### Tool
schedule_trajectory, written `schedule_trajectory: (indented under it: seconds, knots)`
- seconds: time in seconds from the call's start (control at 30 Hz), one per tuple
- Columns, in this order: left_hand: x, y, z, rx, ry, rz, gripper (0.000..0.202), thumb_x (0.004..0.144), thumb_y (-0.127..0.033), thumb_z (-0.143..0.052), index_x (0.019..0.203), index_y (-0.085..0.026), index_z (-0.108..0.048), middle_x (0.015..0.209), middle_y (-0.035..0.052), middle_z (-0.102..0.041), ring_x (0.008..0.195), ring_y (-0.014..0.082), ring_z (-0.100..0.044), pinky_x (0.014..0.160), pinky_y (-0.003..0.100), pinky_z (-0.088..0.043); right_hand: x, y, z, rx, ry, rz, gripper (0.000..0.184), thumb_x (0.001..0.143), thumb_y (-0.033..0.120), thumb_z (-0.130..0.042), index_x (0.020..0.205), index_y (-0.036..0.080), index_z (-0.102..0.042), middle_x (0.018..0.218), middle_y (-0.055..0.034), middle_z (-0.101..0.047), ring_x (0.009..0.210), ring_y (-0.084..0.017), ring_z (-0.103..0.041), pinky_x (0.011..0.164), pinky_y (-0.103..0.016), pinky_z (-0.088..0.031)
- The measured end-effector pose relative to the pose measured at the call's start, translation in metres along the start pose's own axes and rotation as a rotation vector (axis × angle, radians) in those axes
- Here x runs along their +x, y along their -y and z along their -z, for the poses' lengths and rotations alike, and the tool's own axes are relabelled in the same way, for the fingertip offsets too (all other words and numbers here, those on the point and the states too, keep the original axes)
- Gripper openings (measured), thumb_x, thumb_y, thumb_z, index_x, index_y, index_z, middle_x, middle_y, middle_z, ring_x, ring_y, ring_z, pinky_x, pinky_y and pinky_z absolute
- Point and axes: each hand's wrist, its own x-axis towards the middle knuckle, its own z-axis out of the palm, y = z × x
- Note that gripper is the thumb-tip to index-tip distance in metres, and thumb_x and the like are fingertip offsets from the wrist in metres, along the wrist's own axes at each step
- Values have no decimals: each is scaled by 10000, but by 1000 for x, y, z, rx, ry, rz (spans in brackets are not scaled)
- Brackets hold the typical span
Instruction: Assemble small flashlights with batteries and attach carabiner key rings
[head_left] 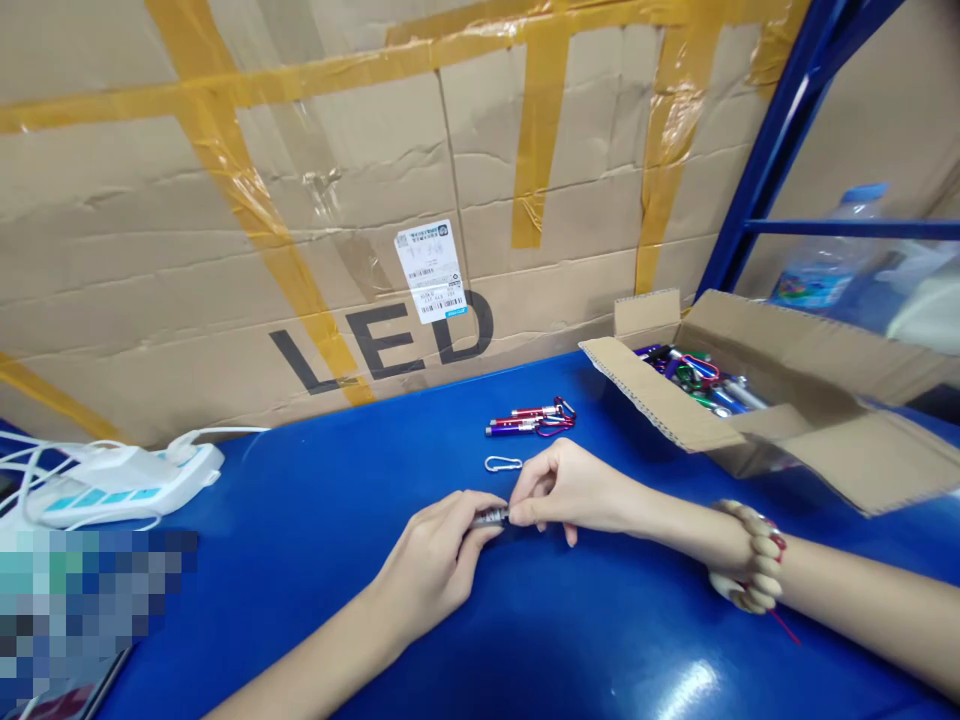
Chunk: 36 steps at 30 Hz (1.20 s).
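My left hand [439, 555] is closed round a small silver-grey pen light [489, 517], most of which the fingers cover. At the light's right end, the thumb and fingers of my right hand [559, 490] are pinched together; whatever small part they grip is hidden. Just beyond the fingertips lies a silver carabiner clip [502, 464] on the blue table [315, 600]. Farther back, red and purple pen lights [517, 422] lie side by side, with red carabiners [559, 418] at their right ends.
An open carton [667, 400] of many-coloured pen lights stands at the right, its flaps spread outward. A white power strip [142, 485] with cables sits at the left, above a partly pixelated device [82, 620]. A large taped box [360, 200] walls off the back.
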Motion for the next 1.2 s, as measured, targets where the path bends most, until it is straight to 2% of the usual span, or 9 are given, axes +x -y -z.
schedule_trajectory:
  seconds: [0.2,0.37,0.43,0.53,0.6,0.73,0.83,1.03,1.2]
  knots:
    - [4,-6,5,72,-17,-41,180,905,-179,-369,1034,-190,-494,853,48,-656,697,143,-620,633,235,-487,-5,10,-1,-6,-13,27,273,579,347,-738,667,101,-658,443,41,-526,377,-47,-472,287,-123,-417]
    - [7,-18,3,-71,66,193,149,915,-182,-333,970,-203,-471,746,1,-589,642,122,-571,605,215,-458,-8,16,3,-149,-67,151,316,626,414,-709,666,109,-639,526,29,-518,391,-56,-484,282,-139,-404]
    - [6,-22,1,-115,102,249,170,925,-193,-306,918,-202,-475,738,0,-565,648,123,-551,607,218,-445,-9,17,8,-273,-38,272,290,683,404,-674,685,115,-643,621,7,-541,438,-64,-516,307,-148,-409]
    - [3,-25,-3,-168,124,246,221,937,-204,-268,866,-200,-477,787,16,-551,701,127,-538,647,227,-438,-13,19,15,-591,88,540,177,803,295,-587,743,142,-651,697,-5,-588,599,-87,-578,517,-178,-473]
    - [1,-25,-5,-198,132,232,224,938,-197,-266,857,-200,-475,781,13,-553,694,122,-536,646,220,-436,-16,21,18,-839,152,679,174,860,227,-514,764,154,-639,714,-5,-605,673,-93,-581,593,-187,-443]
    - [-3,-23,-10,-192,105,186,195,923,-161,-296,875,-201,-480,773,7,-580,676,116,-562,632,204,-446,-22,20,16,-1223,116,787,178,866,129,-451,758,158,-589,698,-10,-572,597,-103,-527,442,-242,-275]
    - [-7,-21,-13,-109,82,119,185,905,-138,-303,872,-191,-477,759,20,-593,648,129,-581,592,212,-455,-23,13,9,-1271,98,831,196,825,58,-425,732,161,-563,672,-10,-544,566,-105,-479,442,-258,-228]
    - [-13,-17,-15,80,29,48,185,897,-126,-309,924,-165,-488,742,43,-613,621,157,-605,558,240,-484,-20,4,-8,-821,71,608,283,889,169,-388,627,152,-494,613,2,-512,552,-78,-446,546,-198,-349]
    - [-13,-15,-17,192,-24,-4,188,896,-134,-343,985,-152,-508,712,46,-627,568,159,-588,525,248,-485,-22,14,-16,-392,184,65,326,876,285,-387,577,161,-431,386,56,-387,336,-56,-388,349,-149,-301]
